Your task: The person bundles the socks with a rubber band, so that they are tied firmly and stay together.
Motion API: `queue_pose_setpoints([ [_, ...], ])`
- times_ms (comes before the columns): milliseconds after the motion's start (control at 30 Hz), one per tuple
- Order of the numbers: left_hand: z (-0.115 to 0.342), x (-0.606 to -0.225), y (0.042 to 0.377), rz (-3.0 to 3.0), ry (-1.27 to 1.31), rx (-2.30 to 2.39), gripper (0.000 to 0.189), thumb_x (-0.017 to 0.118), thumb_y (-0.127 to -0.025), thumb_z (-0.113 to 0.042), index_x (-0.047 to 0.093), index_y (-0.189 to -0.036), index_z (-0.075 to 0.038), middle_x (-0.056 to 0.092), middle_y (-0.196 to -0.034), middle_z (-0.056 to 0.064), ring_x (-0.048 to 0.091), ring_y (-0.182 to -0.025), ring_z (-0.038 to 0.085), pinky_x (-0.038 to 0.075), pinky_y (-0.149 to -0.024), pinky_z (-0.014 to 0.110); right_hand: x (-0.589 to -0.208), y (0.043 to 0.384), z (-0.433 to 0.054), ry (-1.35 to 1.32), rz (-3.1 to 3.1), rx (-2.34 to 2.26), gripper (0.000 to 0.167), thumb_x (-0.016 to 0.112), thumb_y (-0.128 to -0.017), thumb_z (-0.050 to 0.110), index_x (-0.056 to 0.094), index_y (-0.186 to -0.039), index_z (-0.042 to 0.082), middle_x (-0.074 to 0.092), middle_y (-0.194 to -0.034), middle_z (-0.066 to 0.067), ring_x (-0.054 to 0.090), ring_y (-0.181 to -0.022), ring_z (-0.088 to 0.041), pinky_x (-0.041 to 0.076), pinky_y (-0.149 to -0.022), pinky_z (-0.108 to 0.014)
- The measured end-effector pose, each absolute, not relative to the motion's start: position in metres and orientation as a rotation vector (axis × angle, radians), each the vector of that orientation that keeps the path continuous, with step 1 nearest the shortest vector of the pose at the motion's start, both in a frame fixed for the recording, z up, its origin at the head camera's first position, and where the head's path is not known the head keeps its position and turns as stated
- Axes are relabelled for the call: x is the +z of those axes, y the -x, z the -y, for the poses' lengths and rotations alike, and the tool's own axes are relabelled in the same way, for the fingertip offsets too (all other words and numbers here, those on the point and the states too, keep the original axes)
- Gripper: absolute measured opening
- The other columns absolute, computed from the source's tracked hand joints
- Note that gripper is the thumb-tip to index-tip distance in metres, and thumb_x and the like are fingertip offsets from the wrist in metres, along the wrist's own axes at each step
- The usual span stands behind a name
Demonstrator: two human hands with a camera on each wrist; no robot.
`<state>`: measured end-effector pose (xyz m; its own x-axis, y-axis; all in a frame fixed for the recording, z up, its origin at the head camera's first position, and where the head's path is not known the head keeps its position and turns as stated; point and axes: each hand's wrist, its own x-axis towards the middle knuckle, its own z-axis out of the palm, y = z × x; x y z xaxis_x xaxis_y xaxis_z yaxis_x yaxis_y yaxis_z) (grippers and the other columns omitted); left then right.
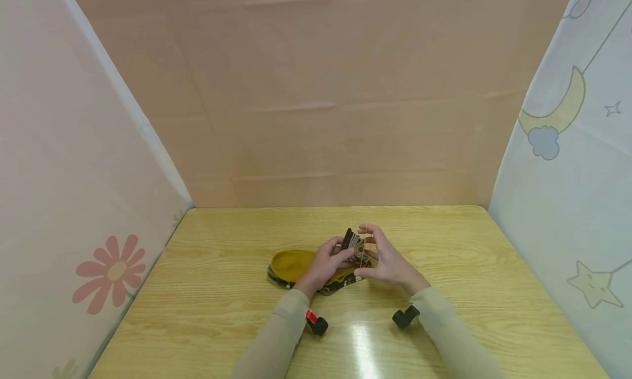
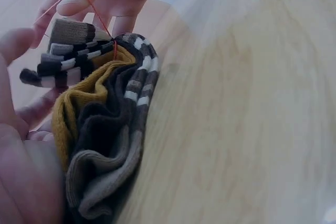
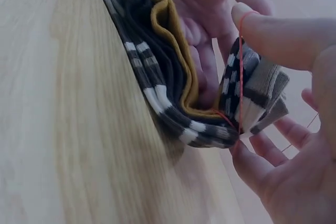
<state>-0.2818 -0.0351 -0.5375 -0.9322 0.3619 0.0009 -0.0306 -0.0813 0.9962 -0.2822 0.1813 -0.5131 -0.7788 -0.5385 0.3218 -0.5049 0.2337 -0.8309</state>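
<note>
A bundle of several socks (image 1: 291, 265) lies on the table, patterned in dark brown, white and grey, with mustard cloth on the inner side. My left hand (image 1: 326, 265) grips its folded-up end, thumb on top. A thin red rubber band (image 3: 241, 85) loops round the bundle at the fold and stretches out over my right hand (image 1: 390, 262). In the right wrist view the band hooks over the right thumb (image 3: 283, 40); the fingers are spread apart beyond the striped folded ends (image 3: 262, 90). Seen from the left wrist, layered sock edges (image 2: 100, 124) hang in waves beside the palm.
The wood-grain table (image 1: 222, 335) reaches to a plain tan back sheet (image 1: 336, 121). Pale printed sheets (image 1: 558, 203) stand at both sides. Black wrist cameras (image 1: 406, 316) sit at both cuffs, close over the tabletop.
</note>
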Motion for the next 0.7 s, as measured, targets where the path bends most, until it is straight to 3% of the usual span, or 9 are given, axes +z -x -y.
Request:
queue_pose_setpoints([
  [267, 0.035, -0.535, 0.276, -1.951, -0.501, 2.105, 0.038, 0.055, -0.110, -0.023, 0.054, -0.143, -0.005, 0.063, -0.131, 0.020, 0.071, -0.112, 0.032, 0.057, -0.099, 0.048, -0.515, 0.288, -0.190, 0.920, -2.416, -1.689, 0.100, 0.090, -0.084, 0.008, 0.029, -0.161, 0.022, 0.031, -0.159, -0.018, 0.041, -0.136, -0.049, 0.047, -0.103, -0.070],
  [533, 0.034, -0.536, 0.270, -2.184, -0.631, 1.868, 0.035, 0.056, -0.110, -0.029, 0.062, -0.143, -0.021, 0.061, -0.139, 0.004, 0.064, -0.119, 0.020, 0.056, -0.100, 0.036, -0.516, 0.290, -0.194, 0.895, -2.424, -1.674, 0.100, 0.090, -0.084, 0.011, 0.028, -0.161, 0.023, 0.027, -0.162, -0.023, 0.041, -0.136, -0.055, 0.051, -0.095, -0.069],
  [700, 0.033, -0.534, 0.269, -2.361, -0.721, 1.640, 0.040, 0.054, -0.110, -0.036, 0.060, -0.149, -0.030, 0.053, -0.148, -0.003, 0.058, -0.127, 0.019, 0.051, -0.102, 0.040, -0.520, 0.294, -0.201, 0.905, -2.429, -1.668, 0.101, 0.091, -0.083, 0.015, 0.029, -0.161, 0.025, 0.029, -0.162, -0.027, 0.043, -0.137, -0.057, 0.053, -0.091, -0.065],
])
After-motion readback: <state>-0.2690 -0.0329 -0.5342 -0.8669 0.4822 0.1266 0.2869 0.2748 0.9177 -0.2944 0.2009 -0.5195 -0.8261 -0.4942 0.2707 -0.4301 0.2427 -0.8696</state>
